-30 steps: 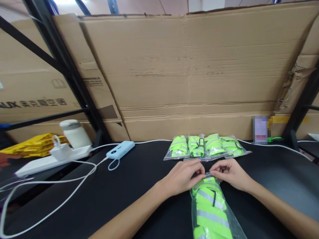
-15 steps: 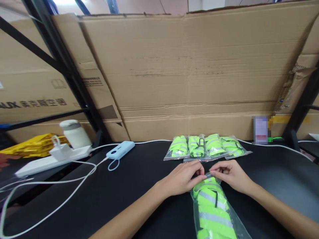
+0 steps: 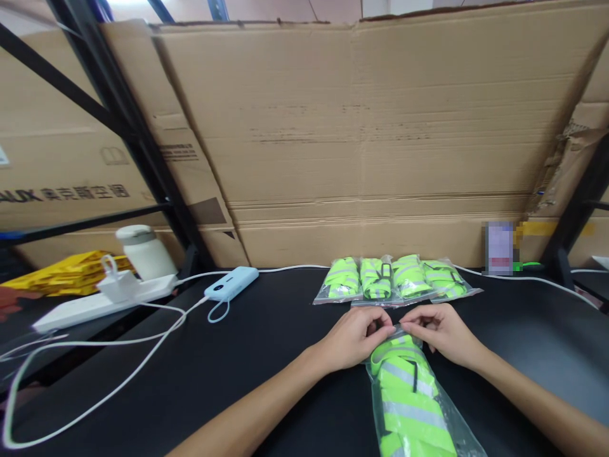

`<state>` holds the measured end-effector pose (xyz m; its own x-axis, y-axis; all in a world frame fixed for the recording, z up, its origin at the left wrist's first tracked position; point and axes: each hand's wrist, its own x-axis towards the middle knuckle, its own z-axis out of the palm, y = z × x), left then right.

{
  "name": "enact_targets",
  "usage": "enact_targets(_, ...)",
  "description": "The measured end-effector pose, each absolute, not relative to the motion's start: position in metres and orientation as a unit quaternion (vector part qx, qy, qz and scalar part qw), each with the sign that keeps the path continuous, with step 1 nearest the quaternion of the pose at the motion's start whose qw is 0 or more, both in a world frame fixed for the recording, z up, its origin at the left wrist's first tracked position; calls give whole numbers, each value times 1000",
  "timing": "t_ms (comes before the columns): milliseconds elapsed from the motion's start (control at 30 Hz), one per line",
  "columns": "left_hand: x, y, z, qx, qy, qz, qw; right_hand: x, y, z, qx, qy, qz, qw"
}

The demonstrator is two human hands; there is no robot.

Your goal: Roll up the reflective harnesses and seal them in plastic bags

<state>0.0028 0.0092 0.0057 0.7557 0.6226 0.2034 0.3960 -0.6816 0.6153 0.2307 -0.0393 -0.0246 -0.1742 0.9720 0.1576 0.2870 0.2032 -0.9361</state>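
A clear plastic bag [image 3: 413, 400] with a folded neon-green reflective vest inside lies lengthwise on the black table [image 3: 247, 362], its far end between my hands. My left hand [image 3: 354, 336] pinches the left side of the bag's far edge. My right hand [image 3: 440, 331] pinches the right side of that same edge. Just beyond my hands, a row of several bagged neon-green vests [image 3: 394, 280] lies side by side near the cardboard.
A big cardboard sheet [image 3: 361, 139] stands along the table's back. At left are a white power strip [image 3: 95, 303] with a plug, a white jar [image 3: 143, 252], a light blue power bank [image 3: 231, 284], white cables [image 3: 109, 346] and yellow packets [image 3: 71, 274]. Black rack posts [image 3: 128, 133] stand at left and right.
The bagged vest under my hands has shifted slightly to the right and nearer; both hands keep pinching its far edge. The view has tilted a little.
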Motion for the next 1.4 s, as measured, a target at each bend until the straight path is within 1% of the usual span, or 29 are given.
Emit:
enact_targets(100,4,8,4,893,280,215,280,229,-39,-21,-484,-615,459,421)
enact_targets(233,4,4,5,905,261,237,240,230,-38,-14,-493,-590,525,365)
enact_targets(333,5,2,7,911,253,235,227,230,-38,-11,-487,-602,531,345)
enact_targets(567,8,-1,7,909,247,243,230,231,-39,-11,-472,-593,543,363)
enact_targets(700,9,1,5,889,270,244,279,230,-39,-13,-453,-605,530,384)
enact_targets(833,8,6,2,850,287,208,389,228,-39,-14,-463,-593,533,389)
enact_targets(900,9,7,2,834,287,205,425,228,-38,-14,-475,-579,538,387)
enact_targets(967,10,7,2,831,285,216,425,229,-38,-13,-489,-568,543,378)
enact_targets(1100,12,3,4,845,279,250,381,231,-39,-7,-507,-561,548,356)
enact_targets(1167,13,1,5,842,279,260,381,232,-40,-4,-507,-562,550,352)
enact_targets(1267,14,0,6,824,282,270,411,232,-41,0,-504,-568,547,350)
enact_targets(1400,16,2,1,769,303,263,497,231,-41,-4,-484,-576,545,371)
